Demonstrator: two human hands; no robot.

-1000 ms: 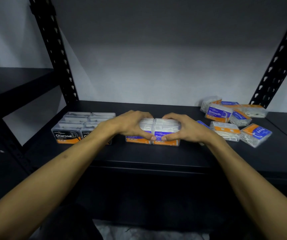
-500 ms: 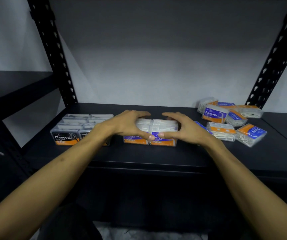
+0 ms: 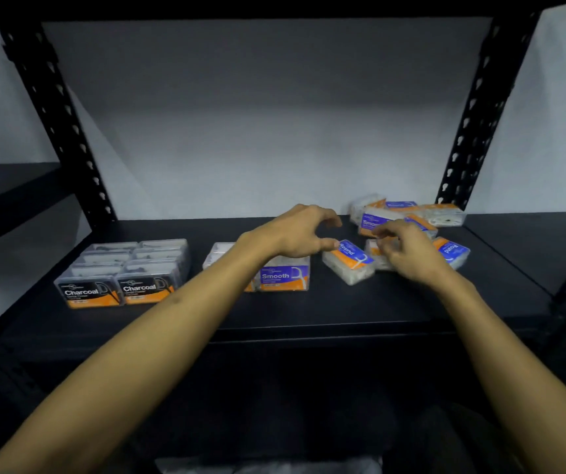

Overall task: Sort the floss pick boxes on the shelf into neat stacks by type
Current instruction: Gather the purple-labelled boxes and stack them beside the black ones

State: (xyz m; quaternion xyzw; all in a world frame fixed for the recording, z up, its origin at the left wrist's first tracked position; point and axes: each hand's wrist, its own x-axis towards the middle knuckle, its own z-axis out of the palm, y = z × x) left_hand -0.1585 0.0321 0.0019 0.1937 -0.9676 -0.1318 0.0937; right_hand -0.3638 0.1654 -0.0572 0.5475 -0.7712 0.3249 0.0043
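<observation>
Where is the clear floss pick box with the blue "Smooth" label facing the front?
The clear "Smooth" box stands near the black shelf's front edge, centre, right of the Charcoal boxes.

Black shelf [image 3: 308,309]: Charcoal boxes [image 3: 121,271] stacked left, Smooth boxes [image 3: 283,277] centre, loose pile [image 3: 408,213] right. Left hand [image 3: 295,232] hovers, curled, over Round box [image 3: 349,261]; right hand [image 3: 408,249] blurred at pile.

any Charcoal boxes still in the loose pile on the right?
No: both Charcoal boxes sit in the neat block at left; the loose pile shows only blue-and-orange labels.
</observation>
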